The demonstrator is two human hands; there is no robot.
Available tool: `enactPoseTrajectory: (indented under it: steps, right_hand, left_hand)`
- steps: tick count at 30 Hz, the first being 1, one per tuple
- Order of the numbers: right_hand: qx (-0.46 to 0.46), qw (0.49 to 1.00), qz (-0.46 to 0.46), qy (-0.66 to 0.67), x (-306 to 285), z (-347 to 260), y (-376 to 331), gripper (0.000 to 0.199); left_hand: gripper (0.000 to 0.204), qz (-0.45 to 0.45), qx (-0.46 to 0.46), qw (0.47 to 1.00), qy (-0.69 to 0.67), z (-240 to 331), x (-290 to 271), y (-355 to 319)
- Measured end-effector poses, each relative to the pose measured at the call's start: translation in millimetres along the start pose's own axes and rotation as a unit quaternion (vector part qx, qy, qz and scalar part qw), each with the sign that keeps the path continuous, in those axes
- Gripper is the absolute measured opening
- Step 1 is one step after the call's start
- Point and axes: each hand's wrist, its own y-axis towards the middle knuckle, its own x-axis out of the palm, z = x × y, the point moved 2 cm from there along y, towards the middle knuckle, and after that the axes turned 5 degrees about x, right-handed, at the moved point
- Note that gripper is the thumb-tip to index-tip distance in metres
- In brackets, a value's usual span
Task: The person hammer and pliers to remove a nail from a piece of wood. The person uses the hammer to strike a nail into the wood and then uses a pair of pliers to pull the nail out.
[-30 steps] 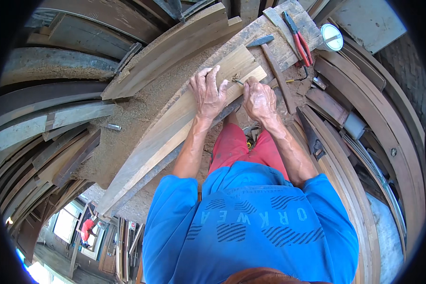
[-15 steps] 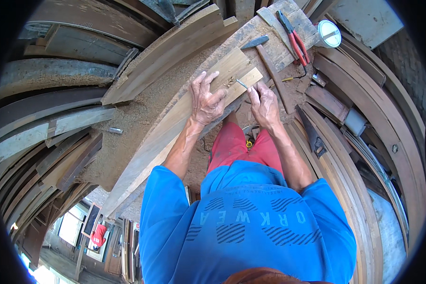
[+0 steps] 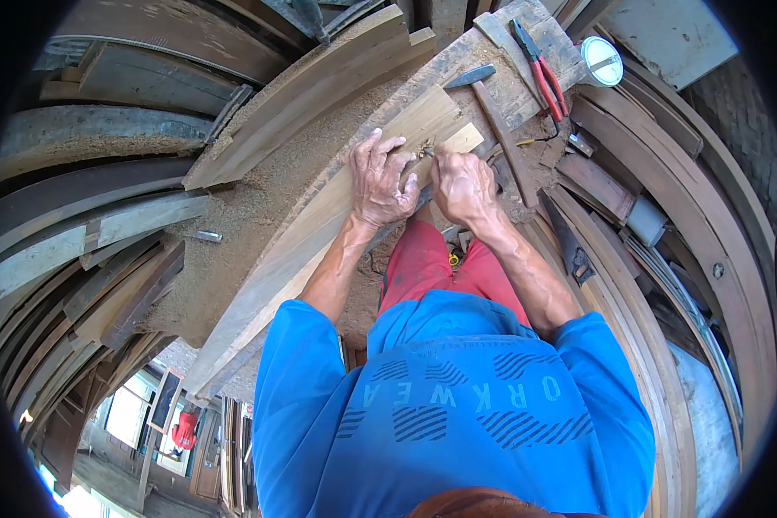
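A long pale wooden plank (image 3: pixel 427 114) lies slantwise on the bench before me. My left hand (image 3: pixel 382 183) rests on it with the fingers spread and holds nothing. My right hand (image 3: pixel 463 186) is closed around a thin metal rod-like tool (image 3: pixel 428 153); only its tip shows, and its exact kind is hidden. That tip meets the wood where small curled shavings (image 3: pixel 420 147) have gathered, just right of my left fingers. Beyond my right hand lies a hammer (image 3: pixel 503 134) with a wooden handle.
Red-handled pliers (image 3: pixel 544 82) lie on the worn bench top (image 3: pixel 518 95), near a round white-lidded can (image 3: pixel 601 61). A handsaw (image 3: pixel 568 242) leans among boards at right. Curved timbers (image 3: pixel 319 95) and sawdust (image 3: pixel 242 233) are on the left. A person in red (image 3: pixel 184 430) is far behind.
My right hand has moved slightly left and closed further round the thin metal tool, so less of it shows. My left hand stays on the plank, thumb shifted a little.
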Motion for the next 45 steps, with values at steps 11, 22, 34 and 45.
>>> enactPoseTrajectory:
  steps: [11,22,34,45]
  right_hand:
    - [0.176,0.901,0.087,0.386,50.6,19.6,-13.5,0.026]
    - [0.017,0.990,-0.121,0.073,-20.7,6.3,-42.9,0.020]
    - [-0.084,0.990,0.082,-0.075,-38.0,11.2,28.9,0.050]
    - [-0.093,0.982,-0.033,-0.161,-25.8,-6.1,62.2,0.057]
  left_hand:
    - [0.055,0.026,-0.014,1.000,-0.002,-0.7,-0.3,0.6]
    - [0.059,-0.129,0.069,0.985,-0.095,66.5,-16.3,-0.4]
    - [0.018,-0.003,-0.237,0.960,-0.148,33.2,-22.8,-18.8]
    - [0.019,0.052,-0.278,0.944,-0.169,24.3,-19.0,-35.2]
